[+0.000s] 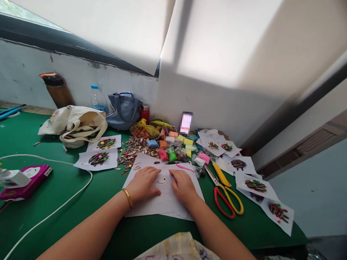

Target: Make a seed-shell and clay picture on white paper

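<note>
Head camera view: white paper sheets lie at the near middle of the green table. A small pale shape with a dark dot and a red dot is on the top sheet, between the hands. The left hand rests on the left part of the paper, released, fingers extended; a gold bangle encircles its wrist. The right hand rests on the right part, released, fingers slightly bent. Neither grasps an object.

Just beyond the far edge: bagged modelling clay, with sunflower seeds to its left. Right of the paper: scissors with one red and one yellow handle, beside a yellow-handled tool. Seed-covered picture cards line the right side; two similar cards lie left of the seeds.

Far side, left to right: brown tumbler, clear bottle, blue handbag, red flask, upright phone. Near left: magenta power strip.
</note>
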Available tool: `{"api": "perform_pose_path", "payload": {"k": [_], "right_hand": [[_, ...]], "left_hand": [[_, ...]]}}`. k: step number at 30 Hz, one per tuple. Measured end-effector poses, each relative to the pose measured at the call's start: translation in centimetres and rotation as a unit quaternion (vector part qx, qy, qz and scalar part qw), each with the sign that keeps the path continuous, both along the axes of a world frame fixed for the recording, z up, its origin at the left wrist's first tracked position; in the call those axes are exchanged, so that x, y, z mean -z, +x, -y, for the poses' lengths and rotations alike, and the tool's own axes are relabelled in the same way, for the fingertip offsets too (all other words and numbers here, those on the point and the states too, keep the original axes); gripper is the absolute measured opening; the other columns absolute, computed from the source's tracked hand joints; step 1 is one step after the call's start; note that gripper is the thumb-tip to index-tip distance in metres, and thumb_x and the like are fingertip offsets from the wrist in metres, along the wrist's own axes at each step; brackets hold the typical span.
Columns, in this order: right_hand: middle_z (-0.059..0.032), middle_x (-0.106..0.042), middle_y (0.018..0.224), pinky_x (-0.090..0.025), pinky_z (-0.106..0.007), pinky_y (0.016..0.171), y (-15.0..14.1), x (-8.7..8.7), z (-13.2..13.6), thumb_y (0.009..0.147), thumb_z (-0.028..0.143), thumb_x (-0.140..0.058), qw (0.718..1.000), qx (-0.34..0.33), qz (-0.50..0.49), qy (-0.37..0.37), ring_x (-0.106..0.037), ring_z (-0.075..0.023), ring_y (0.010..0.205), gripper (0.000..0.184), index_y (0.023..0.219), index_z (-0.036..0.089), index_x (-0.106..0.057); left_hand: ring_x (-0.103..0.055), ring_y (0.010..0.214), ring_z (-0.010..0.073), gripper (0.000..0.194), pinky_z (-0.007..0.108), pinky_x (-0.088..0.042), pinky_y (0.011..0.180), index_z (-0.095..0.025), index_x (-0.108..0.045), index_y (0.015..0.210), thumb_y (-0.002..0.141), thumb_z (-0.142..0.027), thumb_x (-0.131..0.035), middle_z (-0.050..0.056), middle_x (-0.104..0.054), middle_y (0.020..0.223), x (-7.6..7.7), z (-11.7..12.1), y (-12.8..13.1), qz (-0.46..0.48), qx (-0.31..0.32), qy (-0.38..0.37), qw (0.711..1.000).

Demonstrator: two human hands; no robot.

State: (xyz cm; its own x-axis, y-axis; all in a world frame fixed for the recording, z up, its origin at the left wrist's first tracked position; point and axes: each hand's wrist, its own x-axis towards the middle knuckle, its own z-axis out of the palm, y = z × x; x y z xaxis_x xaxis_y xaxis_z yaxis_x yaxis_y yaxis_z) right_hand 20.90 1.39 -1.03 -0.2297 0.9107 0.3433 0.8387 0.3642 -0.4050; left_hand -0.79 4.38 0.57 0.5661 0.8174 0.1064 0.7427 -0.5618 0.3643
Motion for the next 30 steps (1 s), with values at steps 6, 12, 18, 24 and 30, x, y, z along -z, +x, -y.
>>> {"api": "perform_pose_path", "payload": {"k": [6, 12, 18, 24, 30], "right_hand": [[-0.0076, -0.068, 0.111, -0.041, -0.035, 0.097, 1.7, 0.3, -0.9, 0.082, 0.013, -0.048, 0.998, 0.063, -0.006, 0.024, -0.057, -0.0210, 0.108, 0.032, 0.108, 0.018, -0.066], [-0.0069, -0.067, 0.118, -0.038, -0.036, 0.100, 2.7, 1.0, -1.4, 0.081, 0.012, -0.049, 0.994, 0.108, 0.020, 0.010, -0.056, -0.0216, 0.112, 0.036, 0.112, 0.019, -0.066], [-0.0061, -0.065, 0.121, -0.037, -0.036, 0.099, 2.4, 0.8, -1.2, 0.082, 0.012, -0.050, 0.994, 0.108, 0.033, 0.005, -0.054, -0.0211, 0.115, 0.035, 0.112, 0.022, -0.068], [-0.0052, -0.065, 0.119, -0.036, -0.036, 0.100, 2.0, 0.6, -1.0, 0.083, 0.012, -0.050, 0.996, 0.085, 0.030, 0.010, -0.054, -0.0201, 0.114, 0.033, 0.108, 0.022, -0.068], [-0.0070, -0.060, 0.126, -0.034, -0.037, 0.100, 3.4, -0.9, -1.1, 0.081, 0.013, -0.049, 0.986, 0.153, 0.048, 0.033, -0.049, -0.0232, 0.117, 0.044, 0.123, 0.022, -0.062]], "left_hand": [[-0.043, 0.131, 0.0314, 0.079, 0.047, -0.030, 0.112, -0.020, -0.053, 0.133, 0.064, -0.047, -0.079, 0.012, -0.053, 0.139, -0.3, 0.0, -0.1, -0.007, 0.001, -0.006, 1.000], [-0.044, 0.130, 0.0322, 0.078, 0.048, -0.030, 0.111, -0.022, -0.055, 0.131, 0.062, -0.049, -0.080, 0.011, -0.055, 0.137, -0.1, -0.1, -0.2, -0.004, 0.002, 0.003, 1.000], [-0.045, 0.129, 0.0327, 0.079, 0.048, -0.028, 0.113, -0.021, -0.056, 0.130, 0.061, -0.049, -0.080, 0.013, -0.054, 0.137, -0.1, -0.1, -0.3, 0.013, 0.016, 0.005, 1.000], [-0.044, 0.130, 0.0337, 0.075, 0.057, -0.017, 0.116, -0.023, -0.056, 0.130, 0.063, -0.049, -0.079, 0.012, -0.053, 0.136, -0.3, 0.0, -0.2, 0.020, 0.029, -0.005, 0.999], [-0.046, 0.127, 0.0333, 0.072, 0.059, -0.014, 0.116, -0.024, -0.057, 0.129, 0.064, -0.048, -0.079, 0.011, -0.055, 0.133, -0.7, 0.1, -0.1, 0.014, 0.032, -0.017, 0.999]]}}
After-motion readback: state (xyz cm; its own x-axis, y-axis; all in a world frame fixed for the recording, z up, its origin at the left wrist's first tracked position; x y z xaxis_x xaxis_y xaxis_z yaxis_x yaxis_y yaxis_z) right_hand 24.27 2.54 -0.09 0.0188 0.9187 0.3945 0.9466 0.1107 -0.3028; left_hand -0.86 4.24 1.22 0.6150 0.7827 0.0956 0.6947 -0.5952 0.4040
